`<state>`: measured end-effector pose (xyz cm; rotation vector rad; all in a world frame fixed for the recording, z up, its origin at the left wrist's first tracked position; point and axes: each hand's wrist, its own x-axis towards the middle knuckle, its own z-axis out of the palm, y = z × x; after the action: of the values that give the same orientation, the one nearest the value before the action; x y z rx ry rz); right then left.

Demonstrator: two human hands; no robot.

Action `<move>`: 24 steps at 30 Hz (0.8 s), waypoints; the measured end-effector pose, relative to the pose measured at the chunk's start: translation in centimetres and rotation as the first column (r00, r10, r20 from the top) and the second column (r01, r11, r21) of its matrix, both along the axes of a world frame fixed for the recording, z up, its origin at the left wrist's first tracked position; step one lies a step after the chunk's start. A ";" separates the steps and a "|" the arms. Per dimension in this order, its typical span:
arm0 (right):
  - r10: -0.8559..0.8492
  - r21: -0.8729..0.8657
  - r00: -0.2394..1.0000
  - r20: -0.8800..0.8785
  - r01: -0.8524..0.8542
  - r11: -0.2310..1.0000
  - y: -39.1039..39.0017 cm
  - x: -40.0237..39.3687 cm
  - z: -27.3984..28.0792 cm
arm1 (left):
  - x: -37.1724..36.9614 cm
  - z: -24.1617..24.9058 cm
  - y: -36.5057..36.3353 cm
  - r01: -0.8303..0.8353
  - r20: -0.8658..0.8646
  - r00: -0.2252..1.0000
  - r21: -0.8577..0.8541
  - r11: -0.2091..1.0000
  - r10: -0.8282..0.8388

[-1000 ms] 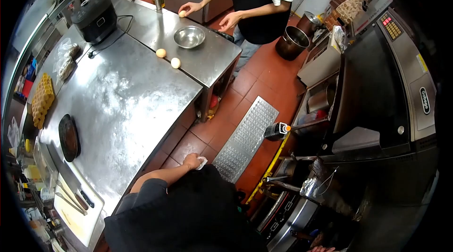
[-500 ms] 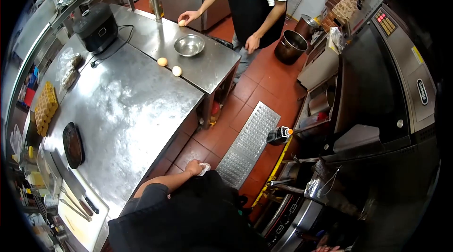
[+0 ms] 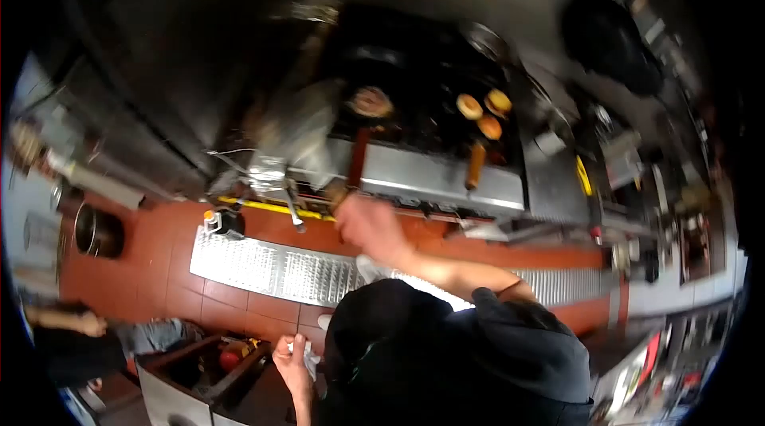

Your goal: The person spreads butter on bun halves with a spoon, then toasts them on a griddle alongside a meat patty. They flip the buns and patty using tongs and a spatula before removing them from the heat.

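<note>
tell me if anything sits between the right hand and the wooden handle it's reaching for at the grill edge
Nothing visible does. The right hand is right at the near end of the wooden handle by the front edge of the grill; motion blur hides whether the hand touches it. The left hand holds a white cloth, low and away.

A dark griddle (image 3: 430,99) carries 3 round golden buns (image 3: 484,113) near its right end, with a blurred patty (image 3: 370,102) on the left. Below it, on the red tiled floor (image 3: 143,266), runs a long perforated metal drain grate (image 3: 271,266). A steel pot (image 3: 96,231) stands at far left, near another person's arm (image 3: 68,321).
</note>
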<state>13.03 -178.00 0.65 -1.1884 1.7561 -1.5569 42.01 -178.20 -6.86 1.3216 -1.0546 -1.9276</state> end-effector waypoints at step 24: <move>0.204 0.524 0.964 -0.169 -0.088 0.847 27.4 -8.1 -17.4 | -12.1 -8.1 20.4 -0.379 0.113 0.920 0.498 0.779 0.375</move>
<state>4.94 -150.55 -16.71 -1.2087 1.9957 -0.8051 29.93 -157.81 -14.94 1.6708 -0.2229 -1.9446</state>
